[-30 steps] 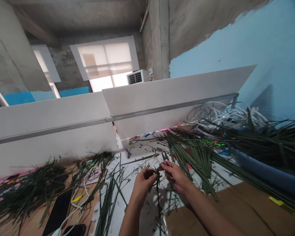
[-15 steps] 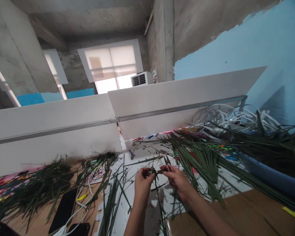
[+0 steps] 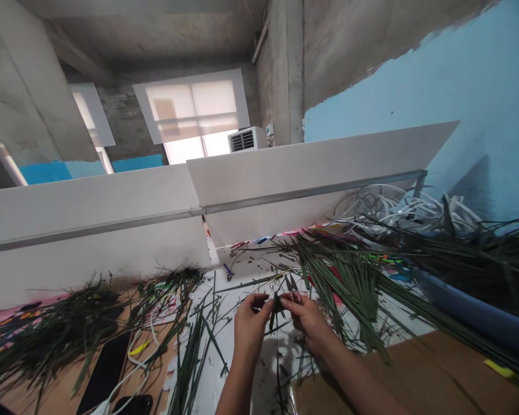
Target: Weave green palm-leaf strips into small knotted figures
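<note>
My left hand (image 3: 248,324) and my right hand (image 3: 305,316) meet over the white table (image 3: 251,369), fingertips pinched together on a thin dark green leaf strip (image 3: 274,308). The strip is bent between the two hands and its long end hangs down toward me. Right of my right hand lies a fan of long green leaf strips (image 3: 350,282). A small pair of scissors (image 3: 290,282) lies just beyond my fingers.
A heap of cut green strips (image 3: 60,328) covers the left side, with two black phones (image 3: 106,369) and a white cable (image 3: 134,372) by it. White coiled strips (image 3: 398,204) and a blue roll (image 3: 471,305) lie at the right. Brown cardboard (image 3: 415,380) is near right. A white partition (image 3: 112,225) stands behind.
Both hands stayed pinched on the strip and worked it between the fingertips, its top end now folded shorter. The view shifted slightly.
</note>
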The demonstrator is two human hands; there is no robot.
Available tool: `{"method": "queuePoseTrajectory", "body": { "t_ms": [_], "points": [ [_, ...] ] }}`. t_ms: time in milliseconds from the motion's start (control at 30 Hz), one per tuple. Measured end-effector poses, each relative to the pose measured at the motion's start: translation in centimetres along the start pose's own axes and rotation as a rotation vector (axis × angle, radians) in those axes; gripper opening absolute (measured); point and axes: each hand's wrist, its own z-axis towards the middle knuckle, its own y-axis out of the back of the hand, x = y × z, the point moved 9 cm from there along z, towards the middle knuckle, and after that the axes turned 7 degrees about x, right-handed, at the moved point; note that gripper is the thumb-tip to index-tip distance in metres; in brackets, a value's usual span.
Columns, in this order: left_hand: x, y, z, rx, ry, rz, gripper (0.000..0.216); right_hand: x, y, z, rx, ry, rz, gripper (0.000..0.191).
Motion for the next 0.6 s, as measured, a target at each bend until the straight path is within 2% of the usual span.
{"method": "queuePoseTrajectory", "body": {
  "t_ms": [133, 233, 333, 467, 600],
  "points": [
    [-0.5, 2.6, 0.7, -0.052, -0.024, 0.018, 0.029, -0.2, 0.4, -0.1, -0.017, -0.048, 0.050, 0.035],
    [-0.1, 3.2, 0.9, -0.018, -0.001, -0.008, 0.032, -0.3, 0.3, -0.2, -0.011, -0.065, 0.075, 0.036],
    [0.2, 1.9, 0.5, 0.076, 0.047, -0.043, 0.036, -0.2, -0.1, -0.4, 0.009, -0.077, 0.085, 0.038],
    [1.1, -0.5, -0.6, 0.225, 0.181, -0.060, 0.039, 0.3, -0.6, -0.7, 0.043, -0.069, 0.092, 0.039],
    [2.0, -1.3, -1.1, 0.255, 0.249, -0.084, 0.034, 0.8, -1.0, -0.8, 0.072, -0.045, 0.079, 0.038]
  ]
}}
